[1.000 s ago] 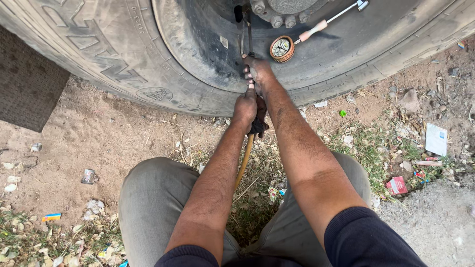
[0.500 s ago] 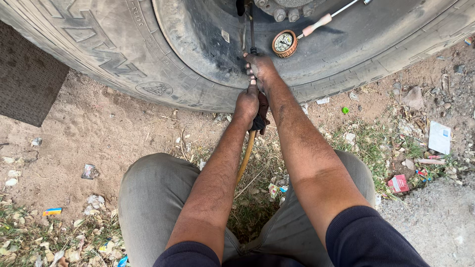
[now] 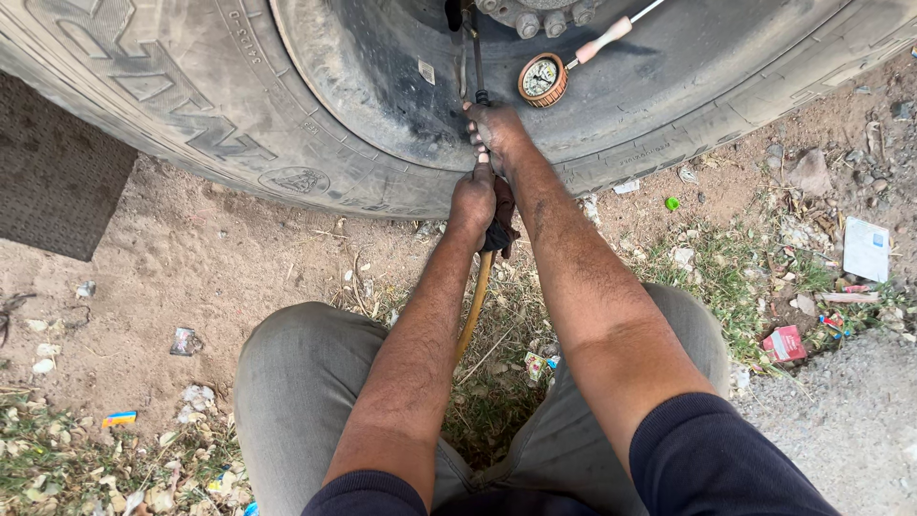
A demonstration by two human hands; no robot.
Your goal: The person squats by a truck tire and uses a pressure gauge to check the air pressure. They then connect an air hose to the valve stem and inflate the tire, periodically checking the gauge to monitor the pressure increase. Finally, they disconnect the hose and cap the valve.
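Little has moved since the earlier frame: both hands sit a touch lower and left in view, the grip unchanged.

Nearest: knees in grey trousers point(image 3: 306, 382), person crouched over dirt ground point(image 3: 220, 268) with dry grass and litter.

Yellow hose point(image 3: 475, 306) rises from between the knees, long axis running near to far, almost straight up the view.

Left hand point(image 3: 475, 199) is closed around the hose together with a dark rag point(image 3: 501, 229).

Right hand point(image 3: 497, 132) is just beyond it, farther, fist wrapped on the thin metal rod point(image 3: 477, 67) where the hose line continues. Hands stacked, nearly touching, same axis.

Farthest: big truck tyre point(image 3: 191, 105), rim point(image 3: 382, 76), and a round pressure gauge point(image 3: 543, 78) just right of the rod, apart from both hands.
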